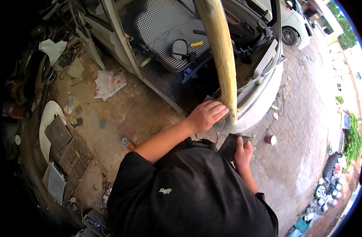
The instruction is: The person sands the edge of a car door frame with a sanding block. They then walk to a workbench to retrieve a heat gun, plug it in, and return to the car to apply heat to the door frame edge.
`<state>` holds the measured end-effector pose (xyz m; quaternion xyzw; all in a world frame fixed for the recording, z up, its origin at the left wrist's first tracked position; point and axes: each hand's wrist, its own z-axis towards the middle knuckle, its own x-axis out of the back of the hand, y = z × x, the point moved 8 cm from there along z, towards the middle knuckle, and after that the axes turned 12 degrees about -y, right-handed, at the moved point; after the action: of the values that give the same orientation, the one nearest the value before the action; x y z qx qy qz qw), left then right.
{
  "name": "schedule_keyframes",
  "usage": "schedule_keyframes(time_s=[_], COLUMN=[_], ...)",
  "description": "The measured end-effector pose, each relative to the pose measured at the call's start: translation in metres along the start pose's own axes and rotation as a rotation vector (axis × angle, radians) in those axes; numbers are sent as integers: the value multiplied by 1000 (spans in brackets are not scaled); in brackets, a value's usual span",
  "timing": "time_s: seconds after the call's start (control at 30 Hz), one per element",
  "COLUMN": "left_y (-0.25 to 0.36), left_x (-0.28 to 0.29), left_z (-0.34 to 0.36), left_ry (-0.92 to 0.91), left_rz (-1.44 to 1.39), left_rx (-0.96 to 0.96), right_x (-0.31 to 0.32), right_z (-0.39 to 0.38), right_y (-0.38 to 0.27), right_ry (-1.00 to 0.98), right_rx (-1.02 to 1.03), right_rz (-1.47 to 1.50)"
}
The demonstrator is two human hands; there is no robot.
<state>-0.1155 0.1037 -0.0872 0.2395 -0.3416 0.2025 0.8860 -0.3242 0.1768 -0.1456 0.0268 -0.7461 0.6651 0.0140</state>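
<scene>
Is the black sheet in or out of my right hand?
In: your right hand grips the black sheet, with the thumb lying over its face.

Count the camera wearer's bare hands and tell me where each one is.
2: the left hand is against the yellowish pillar's lower end; the right hand grips a dark sheet.

Before us stands the car, our left hand on the lower end of its pillar, our right hand nearer and to the right. Behind the pillar, leftward, a mirror lies on the seat. On the ground, we have a plastic bag left, a can right.
</scene>
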Motion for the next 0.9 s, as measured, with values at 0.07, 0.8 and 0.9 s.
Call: schedule_keyframes(time_s=[0.07, 0.8, 0.9], left_y=[-4, 3, 21], left_x=[42, 29, -32], left_z=[23, 21, 3], left_ry=[128, 111, -277], left_rz=[52, 130, -184], left_rx=[-11, 66, -67], right_x=[-1, -12, -13], right_z=[1, 4, 3], right_y=[3, -3, -5], right_ry=[1, 46, 58], right_rx=[5, 18, 10], right_rz=[7, -13, 32])
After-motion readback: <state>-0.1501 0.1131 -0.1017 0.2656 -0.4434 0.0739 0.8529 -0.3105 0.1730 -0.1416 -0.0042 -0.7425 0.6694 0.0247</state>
